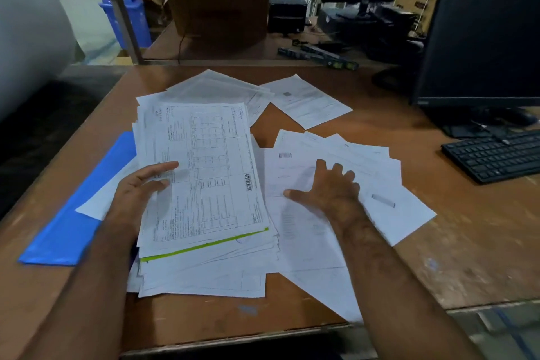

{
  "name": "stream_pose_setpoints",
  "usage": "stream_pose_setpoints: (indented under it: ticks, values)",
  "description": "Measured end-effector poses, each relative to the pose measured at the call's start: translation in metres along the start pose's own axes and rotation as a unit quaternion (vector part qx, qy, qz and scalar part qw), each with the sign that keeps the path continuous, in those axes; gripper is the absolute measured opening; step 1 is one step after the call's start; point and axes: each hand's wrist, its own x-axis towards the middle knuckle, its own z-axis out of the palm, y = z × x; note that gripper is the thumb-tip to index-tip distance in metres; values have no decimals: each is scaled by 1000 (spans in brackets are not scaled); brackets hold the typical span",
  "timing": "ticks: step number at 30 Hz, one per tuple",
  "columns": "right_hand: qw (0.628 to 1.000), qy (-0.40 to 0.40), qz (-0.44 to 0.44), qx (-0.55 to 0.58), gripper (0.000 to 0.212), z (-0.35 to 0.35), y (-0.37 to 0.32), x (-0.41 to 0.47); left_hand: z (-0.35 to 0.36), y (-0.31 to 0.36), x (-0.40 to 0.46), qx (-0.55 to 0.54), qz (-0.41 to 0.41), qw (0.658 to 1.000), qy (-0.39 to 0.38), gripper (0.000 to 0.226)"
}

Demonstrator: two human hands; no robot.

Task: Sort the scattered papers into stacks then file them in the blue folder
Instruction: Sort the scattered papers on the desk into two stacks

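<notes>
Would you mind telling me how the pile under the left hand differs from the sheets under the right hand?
The left pile is thick and roughly squared; the right sheets are few and fanned out. The left hand grips its top sheet; the right hand lies flat. Both rest on the table.

A: What did the papers look like?

B: White printed sheets lay scattered over the worktop [336, 137]. A thick stack [204, 242] sat at the centre-left, its edges uneven, with one bright green strip [204, 245] showing among the layers. Its top sheet [204, 172] carried a ruled form and a barcode.

A: And the others?

B: A fanned spread [377, 181] of overlapping sheets lay just right of the stack. Another small pile [222, 88] and a single sheet [306, 101] lay farther back.

A: Where was the folder?

B: The blue folder [67, 225] lay flat at the left, slanted, its right part hidden under the stack and a loose sheet.
</notes>
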Motion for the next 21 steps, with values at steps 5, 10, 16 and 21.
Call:
stream_pose_setpoints:
  ticks: [5,10,16,21]
  values:
    - [997,9,18,69,119,-7,2,11,-6,5,-10,-51,6,998,21,41]
    - [906,28,42,420,87,-10,29,24,-19,1,-21,-61,-5,998,33,40]
    - [886,-29,63,459,65,-48,70,49,-18,0,-23,-66,-24,997,28,38]
    - [990,92,-28,99,28,-114,39,67,-25,-10,-16,-27,-16,999,15,37]
